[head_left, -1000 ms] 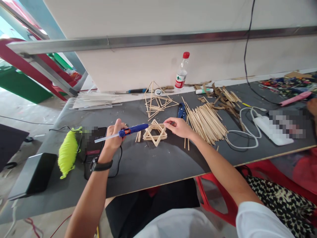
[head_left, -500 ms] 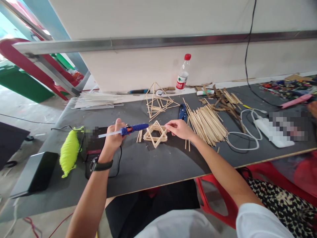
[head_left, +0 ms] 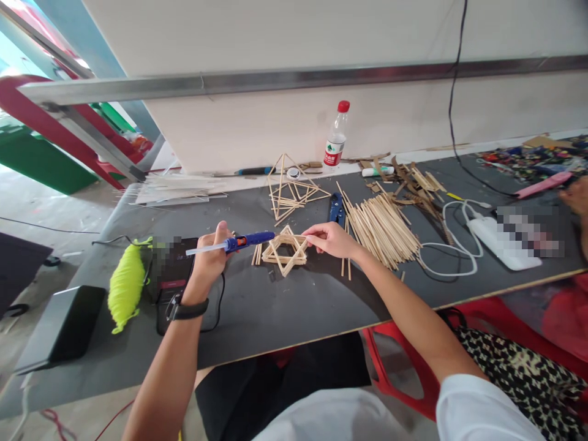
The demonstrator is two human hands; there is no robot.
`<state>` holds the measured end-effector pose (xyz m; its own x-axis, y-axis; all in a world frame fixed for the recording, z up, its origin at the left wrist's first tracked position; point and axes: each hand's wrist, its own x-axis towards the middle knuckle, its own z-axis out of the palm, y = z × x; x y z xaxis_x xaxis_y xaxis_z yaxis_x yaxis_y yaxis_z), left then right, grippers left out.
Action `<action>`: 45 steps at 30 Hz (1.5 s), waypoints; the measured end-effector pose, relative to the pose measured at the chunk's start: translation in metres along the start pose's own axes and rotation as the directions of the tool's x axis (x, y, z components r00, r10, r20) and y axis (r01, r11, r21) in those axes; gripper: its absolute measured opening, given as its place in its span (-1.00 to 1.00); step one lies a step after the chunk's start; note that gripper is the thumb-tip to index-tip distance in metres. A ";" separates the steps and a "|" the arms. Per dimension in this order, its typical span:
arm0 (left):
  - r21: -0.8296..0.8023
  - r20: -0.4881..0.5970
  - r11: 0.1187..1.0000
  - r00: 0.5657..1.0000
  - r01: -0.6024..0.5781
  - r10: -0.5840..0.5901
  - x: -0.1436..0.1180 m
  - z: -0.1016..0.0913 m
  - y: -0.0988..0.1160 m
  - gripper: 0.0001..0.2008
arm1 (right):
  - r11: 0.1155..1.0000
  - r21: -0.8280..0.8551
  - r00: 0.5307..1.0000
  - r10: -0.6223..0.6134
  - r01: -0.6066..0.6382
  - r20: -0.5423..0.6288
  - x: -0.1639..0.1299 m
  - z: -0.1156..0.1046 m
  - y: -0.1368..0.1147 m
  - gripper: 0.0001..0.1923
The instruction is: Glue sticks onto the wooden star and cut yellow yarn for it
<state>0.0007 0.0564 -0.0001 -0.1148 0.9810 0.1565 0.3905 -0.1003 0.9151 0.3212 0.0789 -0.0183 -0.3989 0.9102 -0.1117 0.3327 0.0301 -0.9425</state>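
My left hand (head_left: 210, 254) is closed round a blue hot glue gun (head_left: 250, 241), with a clear glue stick jutting from its back end. The gun's front end is at the upper left of a star-shaped frame (head_left: 285, 262) of stacked wooden sticks lying on the table. My right hand (head_left: 331, 239) is at the star's right side, thumb and fingers pinched on a thin wooden stick (head_left: 298, 237) across its top. Loose wooden sticks (head_left: 256, 253) lie left of the star. The glue gun's nozzle tip is hard to make out.
A stick pyramid (head_left: 282, 190) stands behind the star, near a bottle (head_left: 335, 138). Right of it lie blue pliers (head_left: 337, 208), a pile of sticks (head_left: 381, 229) and a white power bank (head_left: 500, 242). A yellow-green toy (head_left: 126, 285) lies left. Another person's hand (head_left: 576, 196) shows far right.
The view has shifted slightly. Both hands keep their grips, and the glue gun stays close to the star's top with little visible movement.
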 end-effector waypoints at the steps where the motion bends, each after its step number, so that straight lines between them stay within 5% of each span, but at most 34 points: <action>1: 0.012 0.008 1.000 1.000 -0.003 0.003 0.000 0.000 0.000 -0.26 | 1.000 0.000 1.000 -0.001 0.001 0.000 0.000 0.000 0.000 -0.73; 35: 0.144 -0.010 0.989 0.999 -0.042 0.043 0.002 0.007 -0.012 -0.34 | 0.998 0.042 0.998 -0.049 0.047 0.041 0.002 -0.001 0.009 -0.86; 45: 0.225 -0.034 0.973 0.997 -0.055 0.064 -0.003 0.008 0.009 -0.35 | 0.999 0.037 0.998 -0.031 0.029 0.045 -0.001 -0.001 0.002 -0.87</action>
<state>0.0124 0.0543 0.0051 -0.1210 0.9662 0.2274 0.5919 -0.1137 0.7979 0.3233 0.0788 -0.0202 -0.4473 0.8891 -0.0968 0.2887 0.0412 -0.9565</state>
